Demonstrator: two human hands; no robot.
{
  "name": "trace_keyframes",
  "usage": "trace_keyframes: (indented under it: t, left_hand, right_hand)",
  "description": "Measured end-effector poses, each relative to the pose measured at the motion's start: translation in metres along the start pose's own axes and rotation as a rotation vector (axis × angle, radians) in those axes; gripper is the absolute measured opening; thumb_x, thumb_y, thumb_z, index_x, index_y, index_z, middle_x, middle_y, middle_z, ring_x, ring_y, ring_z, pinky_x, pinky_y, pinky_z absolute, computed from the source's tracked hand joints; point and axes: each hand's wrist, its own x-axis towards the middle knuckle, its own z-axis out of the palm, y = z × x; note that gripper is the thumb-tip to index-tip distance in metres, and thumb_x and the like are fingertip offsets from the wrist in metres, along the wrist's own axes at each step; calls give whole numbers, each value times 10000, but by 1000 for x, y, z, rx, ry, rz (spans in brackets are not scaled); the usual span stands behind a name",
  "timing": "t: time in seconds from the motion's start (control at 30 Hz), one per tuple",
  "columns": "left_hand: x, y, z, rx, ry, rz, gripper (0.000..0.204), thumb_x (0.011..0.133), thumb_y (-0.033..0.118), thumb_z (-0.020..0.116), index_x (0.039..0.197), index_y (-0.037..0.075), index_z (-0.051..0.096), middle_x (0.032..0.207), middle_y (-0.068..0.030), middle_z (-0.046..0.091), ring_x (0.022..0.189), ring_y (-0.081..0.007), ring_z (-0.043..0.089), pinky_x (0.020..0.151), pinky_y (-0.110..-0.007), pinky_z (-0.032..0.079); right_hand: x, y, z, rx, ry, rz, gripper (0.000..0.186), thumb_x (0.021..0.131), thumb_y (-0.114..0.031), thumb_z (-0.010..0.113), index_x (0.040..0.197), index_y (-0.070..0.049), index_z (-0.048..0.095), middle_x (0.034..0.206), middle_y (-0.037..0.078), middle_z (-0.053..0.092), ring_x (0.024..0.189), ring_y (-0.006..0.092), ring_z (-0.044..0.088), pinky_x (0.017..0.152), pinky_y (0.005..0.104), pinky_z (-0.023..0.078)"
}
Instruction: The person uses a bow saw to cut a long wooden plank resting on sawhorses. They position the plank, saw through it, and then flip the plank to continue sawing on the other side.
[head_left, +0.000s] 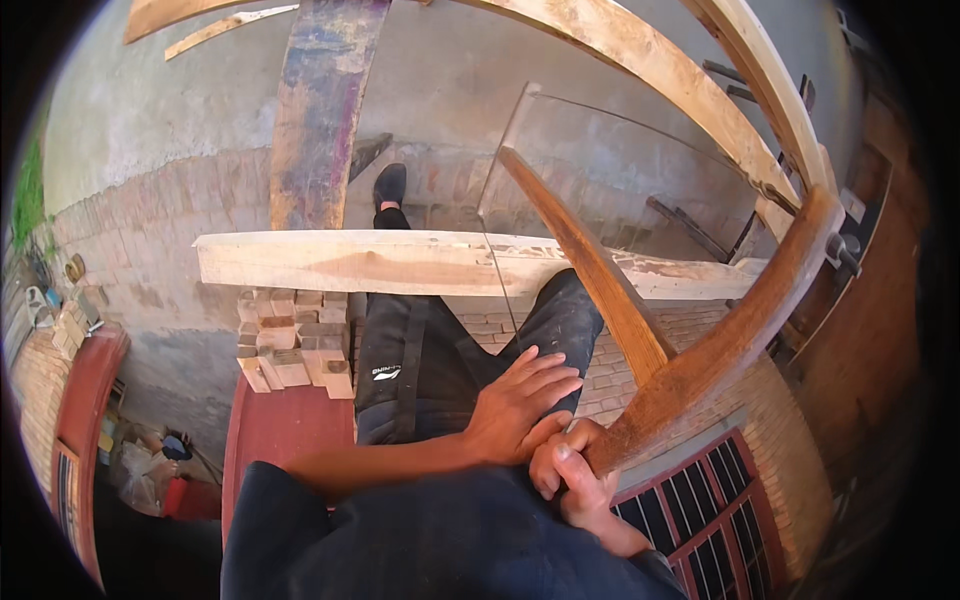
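Note:
A wooden bow saw (pixel 725 330) spans the right side, its brown end bar gripped at the lower tip by my right hand (pixel 575 465). Its middle bar (pixel 590 260) slants up to the thin blade and wire. My left hand (pixel 515 400) lies with fingers stretched over my right thigh, just beside my right hand and near the lower end of the thin blade line; whether it touches that line I cannot tell. A long pale plank (pixel 420 262) crosses horizontally above my thighs, behind the saw.
Small wooden blocks (pixel 295 345) are stacked on a red surface (pixel 285 430) at the left. A stained board (pixel 322 120) and curved timbers (pixel 620 55) rise at the top. A red-framed barred window (pixel 700 510) shows lower right; assorted clutter (pixel 150 470) lies lower left.

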Motion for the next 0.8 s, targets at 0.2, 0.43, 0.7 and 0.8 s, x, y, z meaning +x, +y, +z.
trace_keyframes:
  t: [0.2, 0.43, 0.7, 0.8]
  left_hand:
    - [67, -122, -23, 95, -72, 72, 348, 951, 235, 667, 1247, 53, 673, 1251, -159, 698, 1249, -406, 635, 1132, -570, 456]
    - [12, -41, 5, 154, -1, 72, 394, 1026, 252, 665, 1356, 46, 727, 1454, -144, 699, 1474, -347, 572, 1306, -531, 380]
    - [63, -129, -21, 215, -184, 30, 644, 821, 282, 816, 1403, 50, 666, 1492, -181, 651, 1452, -417, 565, 1275, -516, 398]
    - [57, -130, -18, 153, -60, -177, 411, 950, 213, 658, 1334, 71, 691, 1329, -171, 713, 1428, -401, 563, 1246, -448, 423]
  right_hand:
    - [124, 66, 2, 70, 131, 21, 388, 1070, -207, 666, 756, -60, 492, 567, 34, 487, 410, 136, 443, 404, 299, 332]
    - [10, 20, -13, -26, 48, -19, 320, 1084, -207, 654, 834, -37, 546, 568, 34, 511, 437, 127, 471, 454, 302, 382]
    - [120, 87, -18, 101, 92, -15, 368, 1079, -214, 671, 773, -95, 505, 550, -3, 490, 418, 113, 461, 419, 298, 341]
    - [138, 88, -16, 41, 65, 45, 342, 1067, -209, 661, 799, -66, 503, 584, 33, 508, 412, 137, 438, 446, 299, 353]
